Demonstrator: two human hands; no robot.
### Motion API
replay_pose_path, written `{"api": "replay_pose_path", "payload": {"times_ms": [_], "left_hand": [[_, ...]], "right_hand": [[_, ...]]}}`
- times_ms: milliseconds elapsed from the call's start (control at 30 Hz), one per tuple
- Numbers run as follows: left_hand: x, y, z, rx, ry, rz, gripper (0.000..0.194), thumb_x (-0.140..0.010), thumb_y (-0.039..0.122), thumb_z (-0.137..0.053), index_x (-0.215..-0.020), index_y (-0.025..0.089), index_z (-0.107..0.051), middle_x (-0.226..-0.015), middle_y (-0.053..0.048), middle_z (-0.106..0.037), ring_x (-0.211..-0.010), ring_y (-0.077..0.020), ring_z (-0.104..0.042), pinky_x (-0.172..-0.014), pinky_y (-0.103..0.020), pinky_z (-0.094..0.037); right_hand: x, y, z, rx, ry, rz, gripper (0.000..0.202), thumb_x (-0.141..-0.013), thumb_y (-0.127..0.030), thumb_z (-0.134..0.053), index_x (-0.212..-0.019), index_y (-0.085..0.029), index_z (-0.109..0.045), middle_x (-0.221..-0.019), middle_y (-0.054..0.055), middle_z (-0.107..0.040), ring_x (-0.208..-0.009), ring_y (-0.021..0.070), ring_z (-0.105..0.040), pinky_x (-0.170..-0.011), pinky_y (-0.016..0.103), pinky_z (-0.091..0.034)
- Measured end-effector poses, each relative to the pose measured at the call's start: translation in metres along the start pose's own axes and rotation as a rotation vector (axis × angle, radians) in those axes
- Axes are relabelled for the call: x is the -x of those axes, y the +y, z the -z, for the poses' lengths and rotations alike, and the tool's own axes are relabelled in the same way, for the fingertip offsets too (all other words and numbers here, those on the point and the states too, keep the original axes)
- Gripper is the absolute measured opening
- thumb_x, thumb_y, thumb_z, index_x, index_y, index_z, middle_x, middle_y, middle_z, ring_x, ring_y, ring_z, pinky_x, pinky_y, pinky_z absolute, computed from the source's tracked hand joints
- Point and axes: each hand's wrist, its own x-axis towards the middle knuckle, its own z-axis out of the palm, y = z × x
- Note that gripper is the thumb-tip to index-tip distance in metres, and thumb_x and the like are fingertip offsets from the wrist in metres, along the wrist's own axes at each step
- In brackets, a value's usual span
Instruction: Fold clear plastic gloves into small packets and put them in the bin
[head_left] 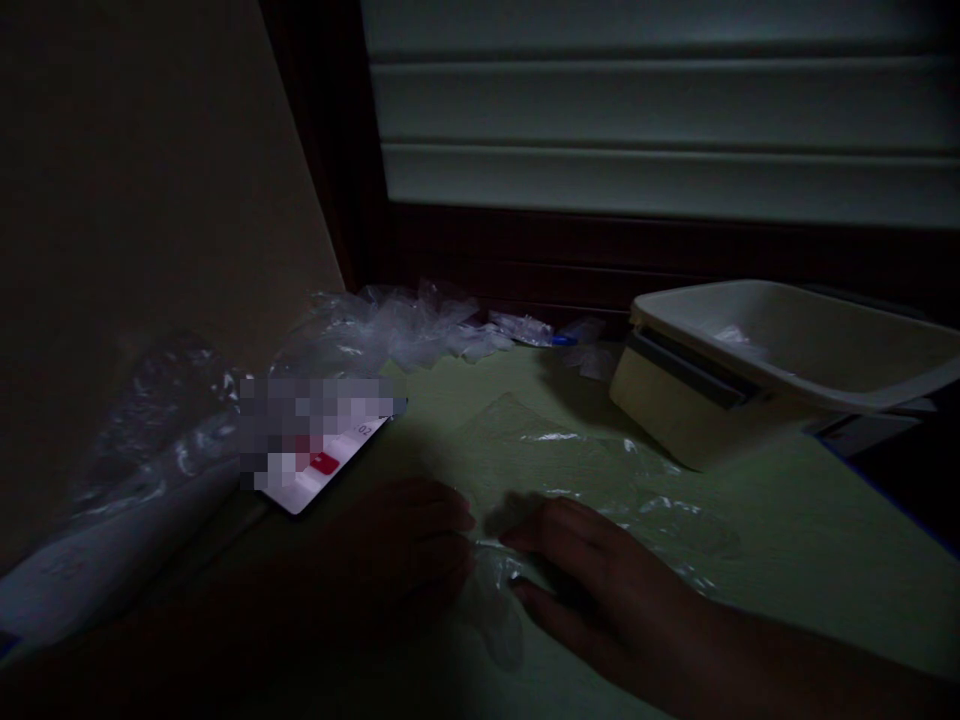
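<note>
The light is very dim. My left hand (420,540) is in deep shadow at the middle of the table, its fingertips closed at the edge of a small clear plastic piece (499,620), which looks like a thin bag. Facing it, my right hand (592,570) has its thumb and index finger apart, the index fingertip close to the same plastic edge. I cannot tell whether it touches. Beyond the hands, a larger clear plastic sheet or bag (555,437) lies flat, its folds shining.
A lit phone (322,465), partly blurred, lies left of my hands on the green tabletop (787,520). Crumpled clear plastic bags (390,325) are heaped along the wall. A cream plastic tub (675,420) stands at right. Behind is a slatted panel (660,110).
</note>
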Motion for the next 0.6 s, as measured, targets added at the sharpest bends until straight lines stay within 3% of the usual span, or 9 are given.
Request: {"api": "replay_pose_path", "payload": {"times_ms": [367, 600], "left_hand": [[0.0027, -0.0016, -0.0051, 0.077, 0.071, 0.064, 0.030, -0.099, 0.020, -0.037, -0.083, 0.014, -0.062, -0.088, -0.006, -0.067, -0.085, -0.0159, -0.059, -0.083, -0.029, -0.048], [0.0015, -0.0015, -0.0027, 0.006, 0.049, 0.010, 0.037, -0.100, 0.020, -0.033, -0.077, 0.014, -0.062, -0.082, -0.007, -0.067, -0.082, -0.0172, -0.060, -0.082, -0.030, -0.047]], "right_hand": [[0.0001, 0.0009, -0.0010, -0.021, 0.005, 0.008, 0.026, -0.084, -0.003, -0.045, -0.101, -0.016, -0.061, -0.091, 0.008, -0.063, -0.087, 0.0190, -0.059, -0.077, 0.035, -0.052], [0.0006, 0.0013, -0.0005, 0.005, -0.011, -0.015, 0.018, -0.085, -0.011, -0.058, -0.103, -0.016, -0.061, -0.096, 0.009, -0.064, -0.091, 0.0203, -0.059, -0.077, 0.034, -0.052]]}}
